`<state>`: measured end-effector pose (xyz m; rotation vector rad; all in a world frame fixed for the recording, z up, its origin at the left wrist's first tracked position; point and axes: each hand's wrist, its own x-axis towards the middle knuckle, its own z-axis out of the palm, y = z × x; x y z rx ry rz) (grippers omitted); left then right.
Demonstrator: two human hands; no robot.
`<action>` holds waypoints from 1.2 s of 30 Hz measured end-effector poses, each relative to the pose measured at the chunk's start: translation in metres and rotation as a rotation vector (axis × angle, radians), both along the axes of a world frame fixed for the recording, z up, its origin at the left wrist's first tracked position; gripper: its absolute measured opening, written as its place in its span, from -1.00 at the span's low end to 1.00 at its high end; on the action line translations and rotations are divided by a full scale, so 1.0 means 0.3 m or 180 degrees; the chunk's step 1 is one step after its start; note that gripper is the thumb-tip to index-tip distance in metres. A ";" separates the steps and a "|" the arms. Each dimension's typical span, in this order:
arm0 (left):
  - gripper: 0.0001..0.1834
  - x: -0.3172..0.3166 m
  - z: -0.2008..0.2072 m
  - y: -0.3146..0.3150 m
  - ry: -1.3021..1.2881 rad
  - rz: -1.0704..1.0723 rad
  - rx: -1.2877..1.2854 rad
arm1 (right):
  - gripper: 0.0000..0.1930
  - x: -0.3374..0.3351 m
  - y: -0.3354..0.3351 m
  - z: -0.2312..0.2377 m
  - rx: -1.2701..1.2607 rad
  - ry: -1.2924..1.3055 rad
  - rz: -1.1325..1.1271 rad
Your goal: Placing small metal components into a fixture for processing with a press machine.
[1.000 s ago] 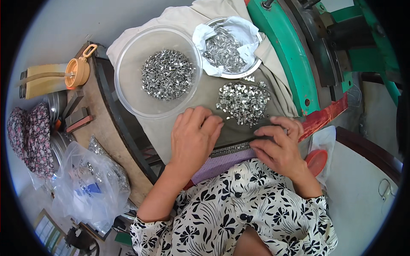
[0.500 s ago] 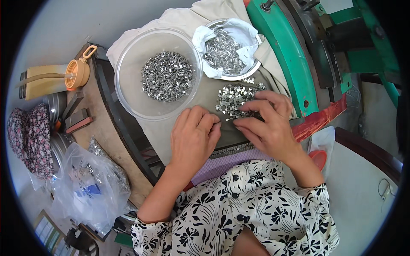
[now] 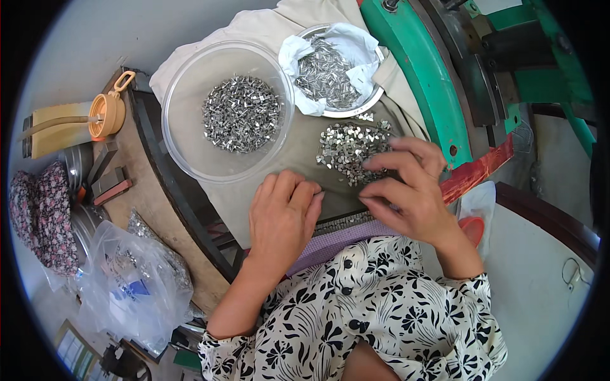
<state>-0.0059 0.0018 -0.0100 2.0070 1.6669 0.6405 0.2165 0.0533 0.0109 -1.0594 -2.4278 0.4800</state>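
Shiny metal chips point(image 3: 346, 147) lie near the right edge of the cloth point(image 3: 302, 162), by a clear round tub point(image 3: 184, 120), lined bowl point(image 3: 356, 112) and green machine point(image 3: 422, 82); right hand point(image 3: 416, 197) loosely parted beside them, left hand point(image 3: 278, 219) curled, grip unclear.

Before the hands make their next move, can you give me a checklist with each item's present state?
1. Right hand at the loose pile of metal pieces: ok, at its near right side.
2. Piece gripped in the right hand: cannot tell, too small.
3. Left hand apart from the pile: ok, lower left of it.
4. Clear round tub upright, its pieces inside: ok.
5. All loose pieces gathered in the pile: not ok, a few lie near the bowl's rim.
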 end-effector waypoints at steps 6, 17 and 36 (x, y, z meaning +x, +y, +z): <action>-0.84 0.009 0.000 0.000 -0.0073 0.0090 0.0111 | -0.82 0.096 -0.114 -0.031 -0.0184 -0.0208 -0.0047; -0.83 0.023 0.001 -0.007 0.0037 0.0131 0.0185 | -0.79 0.089 -0.139 -0.012 0.0096 -0.0466 -0.0124; -0.83 0.032 0.001 -0.015 0.0031 0.0122 0.0181 | -0.80 0.064 -0.136 -0.030 0.0039 -0.0398 0.0113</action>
